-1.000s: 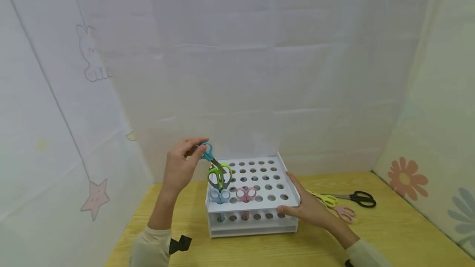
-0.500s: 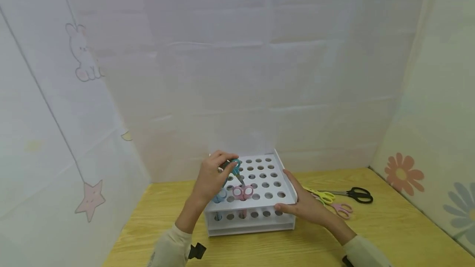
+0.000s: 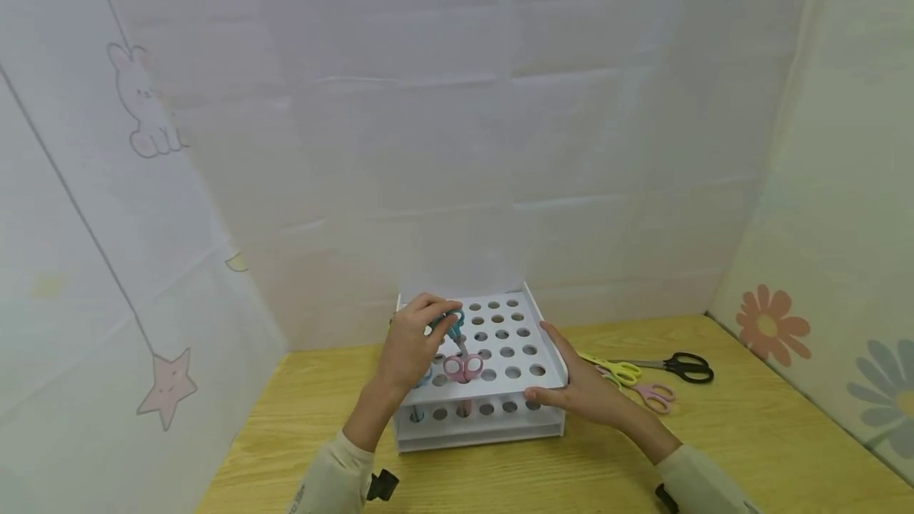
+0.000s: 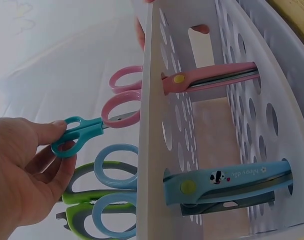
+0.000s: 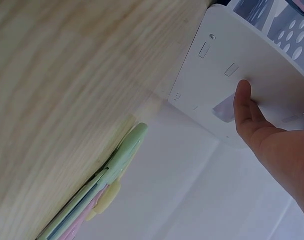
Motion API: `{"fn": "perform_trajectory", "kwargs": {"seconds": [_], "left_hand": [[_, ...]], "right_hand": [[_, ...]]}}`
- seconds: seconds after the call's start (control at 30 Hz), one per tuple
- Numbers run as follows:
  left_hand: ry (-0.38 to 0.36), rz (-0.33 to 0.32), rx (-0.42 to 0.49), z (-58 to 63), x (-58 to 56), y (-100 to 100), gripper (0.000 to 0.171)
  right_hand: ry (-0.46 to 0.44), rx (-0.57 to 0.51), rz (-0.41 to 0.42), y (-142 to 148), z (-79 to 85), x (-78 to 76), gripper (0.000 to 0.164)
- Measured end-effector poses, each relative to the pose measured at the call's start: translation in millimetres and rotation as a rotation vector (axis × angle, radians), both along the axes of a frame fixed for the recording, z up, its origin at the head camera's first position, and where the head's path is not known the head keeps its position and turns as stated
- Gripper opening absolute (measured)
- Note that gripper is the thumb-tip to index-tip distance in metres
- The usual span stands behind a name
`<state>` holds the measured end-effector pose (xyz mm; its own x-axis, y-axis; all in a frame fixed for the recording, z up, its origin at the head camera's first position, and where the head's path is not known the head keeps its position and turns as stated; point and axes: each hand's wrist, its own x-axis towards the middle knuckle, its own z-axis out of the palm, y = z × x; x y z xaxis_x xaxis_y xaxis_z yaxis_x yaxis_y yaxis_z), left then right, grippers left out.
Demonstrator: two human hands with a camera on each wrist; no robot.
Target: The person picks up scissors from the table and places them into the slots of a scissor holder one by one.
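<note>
Counting scissors here, I get at least eight pairs: one held, three racked, four or so loose. The left grip (image 3: 412, 346) has the teal scissors (image 4: 94, 129) pinched by the loops between thumb and fingers, blades angled down toward the rack. The tip ends up right by the racked pink scissors (image 4: 189, 81), but I can't tell if it's in a hole.

One container, a white rack (image 3: 474, 396), sits below the left grip, with two decks full of round holes between its side panels. Three pairs stand in it: those pink ones just right of the left grip at the front, the light blue scissors (image 4: 229, 180) mostly hidden under the left wrist at the front corner, and the green-and-grey scissors (image 4: 74, 196) behind the blue, close to the left grip.

The right grip (image 3: 593, 397) isn't clenched, it's just laid on the rack's right side, fingers along the panel and thumb at the front corner.

Past the right grip, four more lie on the table (image 3: 500, 486): the yellow scissors (image 3: 612, 364), a second pink pair (image 3: 646, 393) and a pale green pair (image 5: 129, 142) bunched together near it, plus one black pair (image 3: 670, 364) farthest out to its right
</note>
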<state>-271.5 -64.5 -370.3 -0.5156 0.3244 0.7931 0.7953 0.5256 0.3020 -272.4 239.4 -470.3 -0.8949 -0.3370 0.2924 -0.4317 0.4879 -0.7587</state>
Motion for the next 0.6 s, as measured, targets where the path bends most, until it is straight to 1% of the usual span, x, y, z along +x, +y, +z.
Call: {"fn": "perform_trajectory", "kwargs": {"seconds": [0.2, 0.3, 0.43, 0.6], "left_hand": [[0.068, 0.035, -0.055, -1.3, 1.4, 2, 0.021], [0.076, 0.048, -0.096, -3.7, 1.6, 3, 0.021], [0.039, 0.059, -0.176, -6.9, 1.7, 7, 0.020], [-0.052, 0.071, -0.278, -12.0, 1.7, 9, 0.020]], "right_hand": [[-0.007, -0.006, -0.001, -1, 0.0, 0.1, 0.119], [-0.008, -0.008, -0.007, -1, -0.2, 0.5, 0.118], [-0.008, -0.015, -0.006, -1, -1.2, 0.3, 0.117], [0.000, -0.022, 0.002, -1, -1.9, -1.0, 0.117]]}}
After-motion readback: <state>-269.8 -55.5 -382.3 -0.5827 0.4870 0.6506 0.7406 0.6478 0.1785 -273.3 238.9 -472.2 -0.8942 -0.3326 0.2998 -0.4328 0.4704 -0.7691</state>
